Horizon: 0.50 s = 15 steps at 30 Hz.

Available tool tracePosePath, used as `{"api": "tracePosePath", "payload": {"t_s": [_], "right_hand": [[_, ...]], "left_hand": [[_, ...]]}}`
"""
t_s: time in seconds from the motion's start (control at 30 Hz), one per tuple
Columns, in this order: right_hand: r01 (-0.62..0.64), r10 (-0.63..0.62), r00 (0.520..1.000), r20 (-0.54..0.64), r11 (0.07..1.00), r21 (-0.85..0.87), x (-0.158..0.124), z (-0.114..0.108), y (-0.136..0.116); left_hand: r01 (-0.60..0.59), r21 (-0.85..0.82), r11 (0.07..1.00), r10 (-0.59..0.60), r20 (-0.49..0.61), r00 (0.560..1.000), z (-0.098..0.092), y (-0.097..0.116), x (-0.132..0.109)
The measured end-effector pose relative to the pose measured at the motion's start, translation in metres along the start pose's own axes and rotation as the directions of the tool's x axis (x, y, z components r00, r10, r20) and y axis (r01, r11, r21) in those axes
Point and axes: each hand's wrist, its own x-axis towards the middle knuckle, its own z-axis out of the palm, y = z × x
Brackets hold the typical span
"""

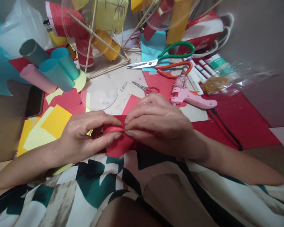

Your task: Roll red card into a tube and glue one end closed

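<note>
A piece of red paper [118, 147] is held between my two hands, close to my lap at the table's near edge. My left hand [81, 134] pinches its upper part between thumb and fingers. Right beside those fingertips, my right hand [159, 124] pinches the same paper, and a fold shows where the tips meet. The paper's rounded lower part hangs down below. My right fingers partly hide its right side. Just beyond the hands lie another red paper piece [130, 105] and a small pair of scissors [145, 88].
Green-and-orange-handled scissors [153, 63] and a pink glue gun [191, 98] lie beyond my right hand. Leftward are a clear plastic disc [99, 94], yellow paper sheets [56, 121], coloured paper tubes [59, 74] and a phone [34, 101]. A wooden-stick frame [91, 31] stands at the back.
</note>
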Motion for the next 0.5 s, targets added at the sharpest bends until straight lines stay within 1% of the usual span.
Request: {"api": "tracePosePath", "payload": {"t_s": [0.07,0.17,0.23,0.37,0.5], "right_hand": [[0.007,-0.006,1.000,0.007,1.000,-0.025,0.0005,0.0003,0.0010],[-0.005,0.005,1.000,0.023,1.000,-0.009,-0.0001,0.0012,0.0024],[0.005,-0.005,1.000,0.018,1.000,0.002,-0.0010,0.0019,0.0032],[0.020,-0.021,1.000,0.013,0.999,0.026,-0.0018,0.0034,0.0037],[0.025,-0.026,0.999,0.021,0.999,0.023,-0.0015,0.0036,0.0026]], "left_hand": [[0.008,-0.018,1.000,-0.008,0.001,1.000,-0.0007,-0.0004,0.0000],[0.029,-0.045,0.999,-0.028,0.011,1.000,-0.0017,-0.0005,0.0008],[0.076,-0.069,0.995,-0.075,0.027,0.997,-0.0027,0.0005,0.0012],[0.220,-0.148,0.964,-0.213,0.064,0.975,-0.0045,0.0036,0.0005],[0.286,-0.189,0.939,-0.273,0.090,0.958,-0.0046,0.0061,-0.0002]]}}
